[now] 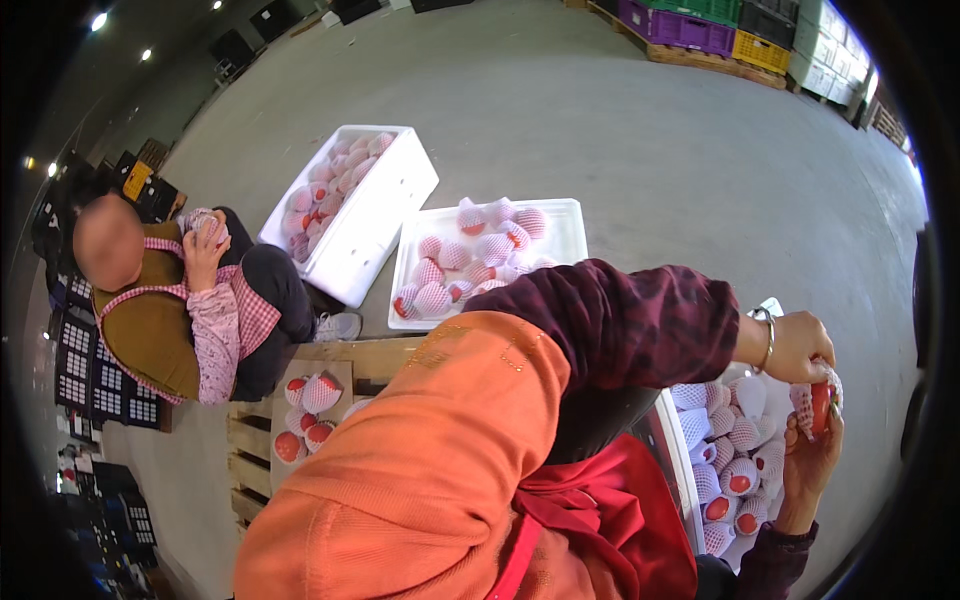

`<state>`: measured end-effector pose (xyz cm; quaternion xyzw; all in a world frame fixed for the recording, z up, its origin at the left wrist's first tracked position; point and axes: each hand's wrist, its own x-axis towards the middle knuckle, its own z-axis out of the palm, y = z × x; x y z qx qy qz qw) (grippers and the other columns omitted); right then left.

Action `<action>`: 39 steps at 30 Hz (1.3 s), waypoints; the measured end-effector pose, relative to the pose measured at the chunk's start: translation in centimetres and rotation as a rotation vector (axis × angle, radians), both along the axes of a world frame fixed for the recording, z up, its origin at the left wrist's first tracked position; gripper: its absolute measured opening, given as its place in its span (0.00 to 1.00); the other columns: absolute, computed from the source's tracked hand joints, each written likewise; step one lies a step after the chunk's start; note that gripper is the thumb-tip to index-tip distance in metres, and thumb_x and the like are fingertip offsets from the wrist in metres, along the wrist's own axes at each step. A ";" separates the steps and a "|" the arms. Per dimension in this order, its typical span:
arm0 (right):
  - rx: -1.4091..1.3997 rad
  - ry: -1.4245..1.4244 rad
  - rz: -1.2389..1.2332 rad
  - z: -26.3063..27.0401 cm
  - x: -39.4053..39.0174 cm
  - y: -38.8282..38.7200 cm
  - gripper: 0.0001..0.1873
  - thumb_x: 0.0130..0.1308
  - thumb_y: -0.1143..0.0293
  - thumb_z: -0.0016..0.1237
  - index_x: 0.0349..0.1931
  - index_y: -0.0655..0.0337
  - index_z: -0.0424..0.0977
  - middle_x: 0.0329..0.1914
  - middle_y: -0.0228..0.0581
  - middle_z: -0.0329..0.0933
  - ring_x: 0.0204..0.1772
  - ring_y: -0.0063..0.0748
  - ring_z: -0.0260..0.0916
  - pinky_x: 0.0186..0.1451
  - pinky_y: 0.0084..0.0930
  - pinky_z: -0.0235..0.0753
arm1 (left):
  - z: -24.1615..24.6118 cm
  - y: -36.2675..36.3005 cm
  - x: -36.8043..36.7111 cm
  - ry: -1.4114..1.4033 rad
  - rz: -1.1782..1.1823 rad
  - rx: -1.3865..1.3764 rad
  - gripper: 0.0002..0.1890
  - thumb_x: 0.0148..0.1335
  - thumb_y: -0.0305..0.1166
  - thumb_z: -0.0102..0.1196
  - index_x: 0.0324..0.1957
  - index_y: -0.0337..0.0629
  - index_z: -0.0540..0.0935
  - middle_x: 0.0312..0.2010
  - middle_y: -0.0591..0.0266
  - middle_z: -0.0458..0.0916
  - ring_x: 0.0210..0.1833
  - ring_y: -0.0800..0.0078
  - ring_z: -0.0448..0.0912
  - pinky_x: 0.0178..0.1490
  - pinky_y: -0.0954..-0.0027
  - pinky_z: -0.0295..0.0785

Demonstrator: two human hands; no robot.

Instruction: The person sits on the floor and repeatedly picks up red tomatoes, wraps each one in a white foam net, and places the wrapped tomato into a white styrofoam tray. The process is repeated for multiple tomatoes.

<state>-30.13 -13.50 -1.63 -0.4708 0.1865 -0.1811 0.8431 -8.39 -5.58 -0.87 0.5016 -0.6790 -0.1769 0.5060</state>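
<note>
Far to the right, my right hand (pixel 814 457) cradles a glossy red fruit (pixel 821 409) from below, its kind not certain. My left hand (pixel 799 349), with a bangle at the wrist, pinches a white foam net sleeve (pixel 831 369) at the fruit's top. Pinkish netting (pixel 801 409) covers one side; red skin shows bare beside it. Under and beside my hands is a white foam box (pixel 679 457) holding several net-wrapped fruits (pixel 739 476), red showing through some openings. My orange-clad shoulder and dark red sleeve cover part of the view.
A co-worker (pixel 217 300) sits at left, holding a netted fruit (pixel 210 225). Two white foam boxes, one deep (pixel 375 240) and one shallow (pixel 574 232), hold netted fruits. More lie on cardboard (pixel 281 420) over a wooden pallet (pixel 247 457). Coloured crates (pixel 690 34) are stacked behind.
</note>
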 end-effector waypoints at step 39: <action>-0.628 0.823 0.438 -5.8 0.6 1.7 0.16 0.70 0.64 0.46 0.47 0.71 0.75 0.36 0.36 0.80 0.38 0.20 0.75 0.38 0.17 0.74 | -31.6 30.9 22.1 -0.344 0.657 0.843 0.32 0.44 0.38 0.62 0.55 0.40 0.76 0.50 0.44 0.76 0.55 0.52 0.74 0.61 0.59 0.68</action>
